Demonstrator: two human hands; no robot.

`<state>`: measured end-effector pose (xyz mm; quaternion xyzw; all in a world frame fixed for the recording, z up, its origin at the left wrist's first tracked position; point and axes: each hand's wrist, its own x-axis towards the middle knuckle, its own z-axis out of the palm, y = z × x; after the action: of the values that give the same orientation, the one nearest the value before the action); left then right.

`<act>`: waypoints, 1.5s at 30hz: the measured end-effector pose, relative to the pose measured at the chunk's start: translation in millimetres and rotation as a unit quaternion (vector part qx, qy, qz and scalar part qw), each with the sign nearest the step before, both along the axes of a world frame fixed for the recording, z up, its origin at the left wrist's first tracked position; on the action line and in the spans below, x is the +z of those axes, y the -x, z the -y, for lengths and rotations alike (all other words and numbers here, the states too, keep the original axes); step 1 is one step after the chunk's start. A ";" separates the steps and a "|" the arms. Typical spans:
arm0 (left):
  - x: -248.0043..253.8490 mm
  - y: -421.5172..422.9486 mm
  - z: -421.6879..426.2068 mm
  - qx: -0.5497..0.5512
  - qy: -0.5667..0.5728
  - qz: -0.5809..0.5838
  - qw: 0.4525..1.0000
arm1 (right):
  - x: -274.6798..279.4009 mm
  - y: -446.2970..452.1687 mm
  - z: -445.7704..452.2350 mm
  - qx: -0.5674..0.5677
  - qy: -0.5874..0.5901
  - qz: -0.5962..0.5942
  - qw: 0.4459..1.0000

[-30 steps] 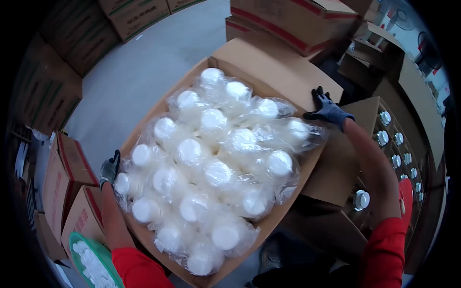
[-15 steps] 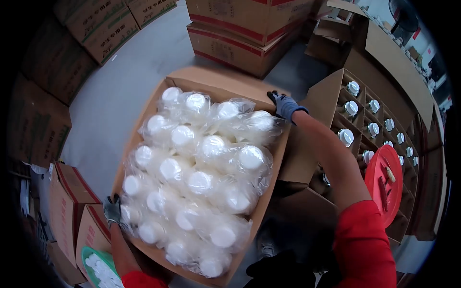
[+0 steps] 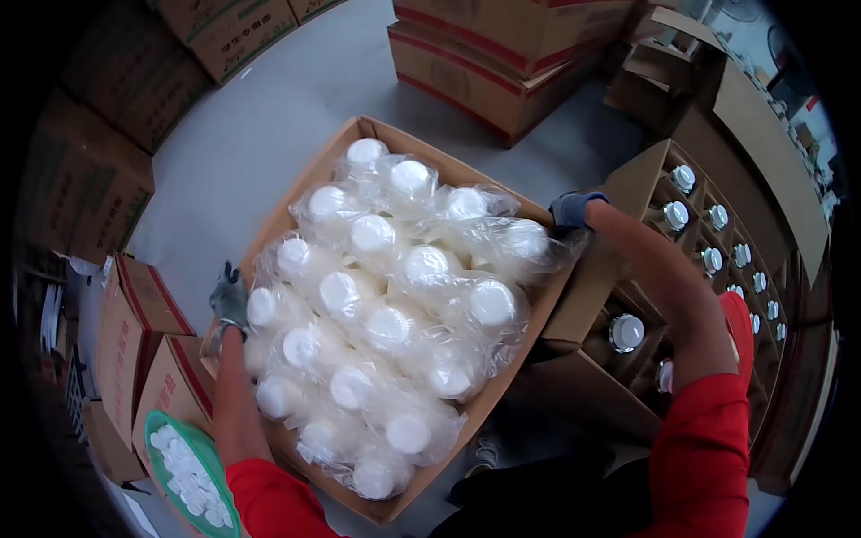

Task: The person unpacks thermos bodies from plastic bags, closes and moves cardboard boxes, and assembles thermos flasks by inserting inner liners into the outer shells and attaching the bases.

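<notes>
Spanning the open carton (image 3: 471, 426) in the head view, two gloved hands are set on opposite sides, presumably so that its load is shared and steadied. The left hand (image 3: 230, 300) is laid at the left edge, near the left corner, its fingers loosely apart and pointed upward; the right hand (image 3: 578, 211) is bent about the right corner, where the fingertips are hidden, so whether they are clamped on the cardboard cannot be told. The wrapped bottles (image 3: 453, 372) are set in close rows from the far corner to the near corner, an arrangement by which each is probably propped by its neighbours, though some near the right corner appear tilted. Each is sleeved in clear film (image 3: 549, 254), apparently against scuffing; the film is thin, glossy and crumpled, and by it the milky bodies are blurred, while the round, smooth caps (image 3: 388, 325) are shown bright white. The carton is made of plain brown board with matt walls. Beyond its right edge, capped containers (image 3: 627, 333) are held in the cells of a divided box (image 3: 594, 386), by which contact between them is likely prevented. Outside the near-left edge, small white pieces (image 3: 188, 475) are heaped in a green tub (image 3: 208, 455), by whose raised rim they are seemingly contained.
</notes>
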<state>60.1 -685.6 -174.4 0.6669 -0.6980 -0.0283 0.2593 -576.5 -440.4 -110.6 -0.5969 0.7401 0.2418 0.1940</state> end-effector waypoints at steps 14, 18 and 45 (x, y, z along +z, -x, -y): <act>215.9 332.4 -501.2 -0.743 0.132 -0.148 0.640 | 261.7 -82.4 -381.0 0.158 0.633 -0.075 0.754; 251.4 361.1 -591.5 -0.846 0.094 -0.127 0.508 | 228.5 -127.6 -619.5 -0.440 0.516 0.091 0.730; 107.8 611.5 -1007.7 -0.910 0.176 0.326 0.187 | 113.6 220.0 -1358.4 -0.618 0.735 -0.251 0.123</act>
<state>-551.4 322.2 -66.6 -0.5471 -0.8267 0.0985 -0.0874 -796.5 917.9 3.1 0.3021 0.6862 -0.4842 -0.4510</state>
